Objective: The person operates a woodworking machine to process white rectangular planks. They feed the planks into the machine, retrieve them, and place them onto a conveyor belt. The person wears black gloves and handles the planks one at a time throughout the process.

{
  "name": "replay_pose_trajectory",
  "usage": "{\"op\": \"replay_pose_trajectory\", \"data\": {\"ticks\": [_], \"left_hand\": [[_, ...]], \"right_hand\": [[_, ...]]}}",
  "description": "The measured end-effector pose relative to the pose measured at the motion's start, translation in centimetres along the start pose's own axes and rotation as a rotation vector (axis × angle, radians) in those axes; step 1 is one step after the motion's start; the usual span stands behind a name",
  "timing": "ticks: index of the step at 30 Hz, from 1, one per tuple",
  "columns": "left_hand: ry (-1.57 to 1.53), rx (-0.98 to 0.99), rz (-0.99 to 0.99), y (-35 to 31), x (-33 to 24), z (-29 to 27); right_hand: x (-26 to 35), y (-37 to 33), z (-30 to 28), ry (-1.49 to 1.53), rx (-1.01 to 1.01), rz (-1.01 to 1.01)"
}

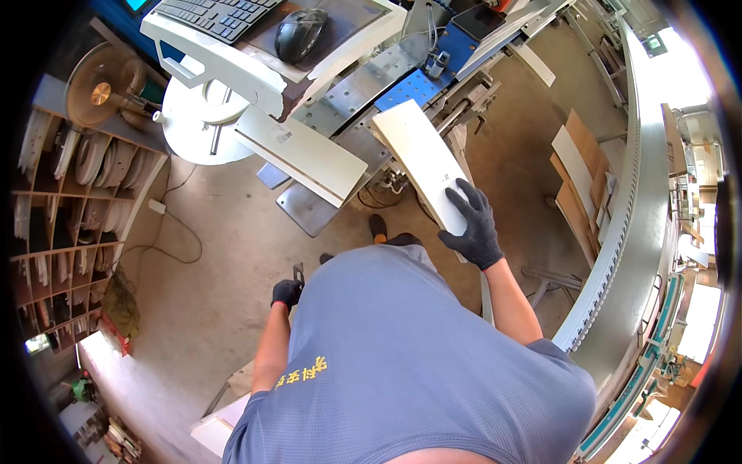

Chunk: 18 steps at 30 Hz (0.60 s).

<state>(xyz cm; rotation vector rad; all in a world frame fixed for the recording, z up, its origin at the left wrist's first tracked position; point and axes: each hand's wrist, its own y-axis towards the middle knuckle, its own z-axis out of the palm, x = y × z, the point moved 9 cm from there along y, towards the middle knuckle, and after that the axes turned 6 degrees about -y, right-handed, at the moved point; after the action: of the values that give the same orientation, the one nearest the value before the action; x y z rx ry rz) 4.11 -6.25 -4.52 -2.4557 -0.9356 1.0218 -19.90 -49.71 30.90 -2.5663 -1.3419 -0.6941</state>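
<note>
My right hand [478, 232], in a black glove, grips a long white board [421, 158] near its close end, its fingers and thumb spread over the top face. The board's far end lies over the metal machine bed [363, 97], beside a blue perforated plate [407, 90]. Low at my left side, my left hand [287, 293], also gloved in black, is closed around a small dark flat tool [299, 273]; its exact kind is unclear, and my shirt partly hides it. Another white board [305, 155] rests on the machine's left side.
A stand holds a keyboard [220, 15] and black mouse [301, 35]. At left are a fan [100, 93], pigeonhole shelves [66, 224] and a floor cable [182, 224]. Sheet offcuts [580, 182] lean at right, near a long conveyor-like machine [630, 255].
</note>
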Motion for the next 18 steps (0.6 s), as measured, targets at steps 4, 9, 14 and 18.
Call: {"op": "replay_pose_trajectory", "data": {"ticks": [4,9,14,18], "left_hand": [[-0.044,0.043,-0.077,-3.0,0.5,2.1],[-0.487,-0.029,-0.355,-6.8,8.9,10.2],[-0.534,-0.044,-0.525,-8.3,9.4,12.0],[-0.515,-0.074,-0.507,-7.6,7.4,10.1]], "right_hand": [[-0.8,-1.6,0.7,-0.253,-0.047,-0.081],[-2.5,-2.3,0.8,-0.324,-0.058,-0.162],[-3.5,-2.2,1.5,-0.332,-0.074,-0.187],[-4.2,-2.5,2.8,-0.309,-0.027,-0.181]]}}
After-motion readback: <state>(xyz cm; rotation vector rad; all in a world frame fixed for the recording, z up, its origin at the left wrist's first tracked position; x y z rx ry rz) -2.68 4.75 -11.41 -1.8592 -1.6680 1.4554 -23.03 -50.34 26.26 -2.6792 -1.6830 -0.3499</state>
